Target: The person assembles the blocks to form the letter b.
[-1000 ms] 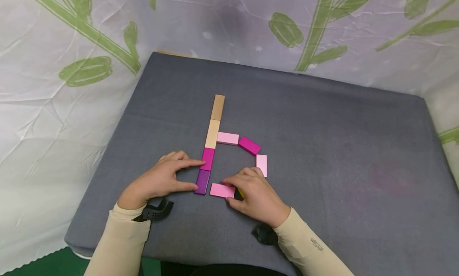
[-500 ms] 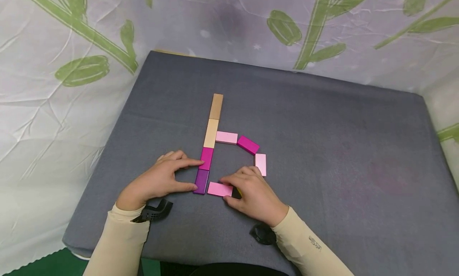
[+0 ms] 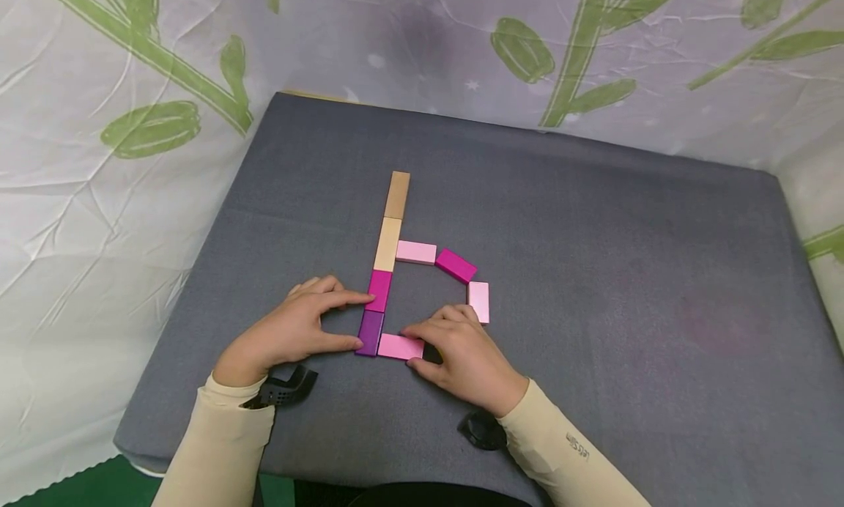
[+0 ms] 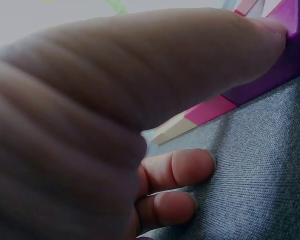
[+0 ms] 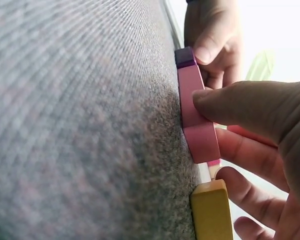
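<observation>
My right hand [image 3: 464, 357] pinches a pink block [image 3: 400, 346] between thumb and fingers, its left end right at the purple block [image 3: 370, 331]. Extended, my left thumb and index finger touch the purple block and the magenta block [image 3: 379, 290] above it; the left hand [image 3: 297, 324] holds nothing. These two blocks line up with a cream block [image 3: 387, 244] and a tan block [image 3: 397, 195]. In the right wrist view, a yellow block [image 5: 211, 210] lies just beyond the pinched one; my right hand hides it in the head view.
A pale pink block [image 3: 416, 252], a second magenta block [image 3: 456, 265] and another pale pink block [image 3: 478, 300] curve right from the cream block. All lie on a grey cloth-covered table [image 3: 626, 294]. White curtains [image 3: 422, 45] with green leaf prints stand behind and at the sides.
My right hand has slid the pink block left, closing the gap to the purple block. The left hand keeps its place on the column.
</observation>
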Demonstrator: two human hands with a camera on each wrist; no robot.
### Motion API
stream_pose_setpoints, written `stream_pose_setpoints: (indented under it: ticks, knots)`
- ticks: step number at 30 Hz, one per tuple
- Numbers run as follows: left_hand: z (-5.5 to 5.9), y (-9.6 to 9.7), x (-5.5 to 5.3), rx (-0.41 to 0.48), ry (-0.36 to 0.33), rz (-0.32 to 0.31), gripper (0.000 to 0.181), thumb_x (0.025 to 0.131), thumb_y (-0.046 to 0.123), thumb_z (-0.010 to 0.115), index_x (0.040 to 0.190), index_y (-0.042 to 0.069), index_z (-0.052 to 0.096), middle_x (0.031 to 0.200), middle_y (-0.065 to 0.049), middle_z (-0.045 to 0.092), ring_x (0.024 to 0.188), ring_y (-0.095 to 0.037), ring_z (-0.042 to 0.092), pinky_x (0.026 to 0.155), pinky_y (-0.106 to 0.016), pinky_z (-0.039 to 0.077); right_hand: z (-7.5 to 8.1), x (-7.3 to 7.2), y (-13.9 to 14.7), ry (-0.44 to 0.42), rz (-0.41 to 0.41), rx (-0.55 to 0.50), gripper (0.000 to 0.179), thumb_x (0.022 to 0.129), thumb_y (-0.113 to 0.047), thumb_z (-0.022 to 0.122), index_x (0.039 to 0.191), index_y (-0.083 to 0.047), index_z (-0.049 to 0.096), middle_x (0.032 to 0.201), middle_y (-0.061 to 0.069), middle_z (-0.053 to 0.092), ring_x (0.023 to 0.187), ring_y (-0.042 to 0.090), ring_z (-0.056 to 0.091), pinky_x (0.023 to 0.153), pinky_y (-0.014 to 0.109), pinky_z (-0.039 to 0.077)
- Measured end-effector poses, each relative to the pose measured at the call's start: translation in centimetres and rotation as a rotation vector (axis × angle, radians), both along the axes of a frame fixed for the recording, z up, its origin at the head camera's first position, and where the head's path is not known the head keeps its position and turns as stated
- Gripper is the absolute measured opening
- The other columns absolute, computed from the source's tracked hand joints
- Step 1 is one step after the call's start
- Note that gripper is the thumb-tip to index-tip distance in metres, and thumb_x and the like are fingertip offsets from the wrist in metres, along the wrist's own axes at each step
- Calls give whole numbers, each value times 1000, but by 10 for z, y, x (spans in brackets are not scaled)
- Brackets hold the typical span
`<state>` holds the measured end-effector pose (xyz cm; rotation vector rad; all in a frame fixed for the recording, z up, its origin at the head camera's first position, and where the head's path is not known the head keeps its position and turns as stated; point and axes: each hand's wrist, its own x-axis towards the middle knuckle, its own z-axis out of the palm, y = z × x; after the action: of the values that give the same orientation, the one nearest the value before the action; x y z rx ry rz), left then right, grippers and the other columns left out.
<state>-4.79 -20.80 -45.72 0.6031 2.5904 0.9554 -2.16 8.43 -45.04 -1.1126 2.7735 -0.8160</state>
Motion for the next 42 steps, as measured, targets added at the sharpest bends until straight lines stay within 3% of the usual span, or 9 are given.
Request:
stream_pose_setpoints:
  ticks: [11,19,24,27,34,38,42]
  knots:
    - [0,-1,0,3,-3,2,64,81,32,92,140,20,70,102,5,57,95,-15,48,90,-46,35,0,0,-1,-15,4,0,35,88,-25,87,120,-14,78,112,-4,78,100,13,61,103,47,39]
    - [1,-2,0,-4,15,-8,64,81,33,93,139,21,70,102,6,58,92,-14,47,88,-44,36,-3,0,-1,23,17,-17,35,88,-26,87,120,-15,77,111,-5,78,101,14,62,102,46,39]
    - [1,-2,1,-14,4,-6,64,81,34,92,140,22,70,102,6,58,93,-14,48,88,-44,36,-2,1,3,45,16,-16,44,87,-32,88,126,-15,76,119,-3,76,110,15,62,104,44,40]
    - [1,-1,1,-21,-6,-3,64,82,35,92,140,22,69,103,6,58,93,-14,47,88,-43,36,2,2,8,63,-4,-14,48,84,-35,90,126,-16,76,122,-3,73,111,16,61,99,42,42]
    - [1,1,1,-20,-10,1,63,81,35,92,139,23,71,101,6,57,92,-14,46,87,-43,34,14,9,22,57,-61,31,37,85,-29,89,117,-13,78,81,-7,58,75,7,50,73,30,47]
    - [0,1,0,-24,-4,1,63,81,36,92,139,24,71,101,6,57,92,-14,46,87,-43,34,17,13,28,-16,-107,61,34,85,-24,89,115,-11,78,73,-8,54,66,4,45,61,23,42]
    - [0,-1,1,-10,-5,6,63,81,34,93,139,23,71,102,6,58,92,-15,46,87,-43,34,15,14,32,-61,-154,102,35,85,-20,89,115,-10,77,73,-7,53,66,4,46,60,21,41]
